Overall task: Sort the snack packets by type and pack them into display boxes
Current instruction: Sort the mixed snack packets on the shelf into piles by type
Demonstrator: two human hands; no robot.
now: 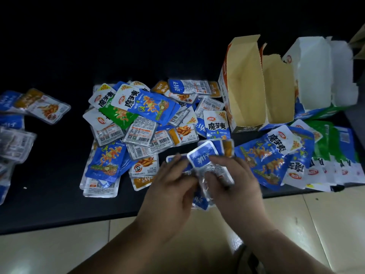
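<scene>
Several stray packets (42,107): far left on the table (59,204), lying flat and well apart from the rest.
Middle heap (136,119): blue, green and orange-marked packets overlapping in no order, some face down; it looks unsorted.
Handling: thin sealed foil pouches, probably light and floppy, and glossy enough to slide over one another. A stack is best squared up and gripped across its edges, not by one corner.
Left hand (169,180): palm down over the table's near edge, with its fingers (174,164) curled onto the left side of the held stack. Blur hides the thumb.
Held stack (205,161): a few small blue-topped packets, slightly fanned, held between both hands just in front of the middle heap.
Right hand (235,175): palm down, fingers curled over the stack's right side and pinching it; the thumb is not visible.
Brown-lined display box (250,86): upright and open beyond the right hand, with no packets visible inside.
Right pile (292,161): blue and green packets overlapping in rough rows at the foot of the boxes.
White-lined display box (316,76): open, beside the brown-lined one.
</scene>
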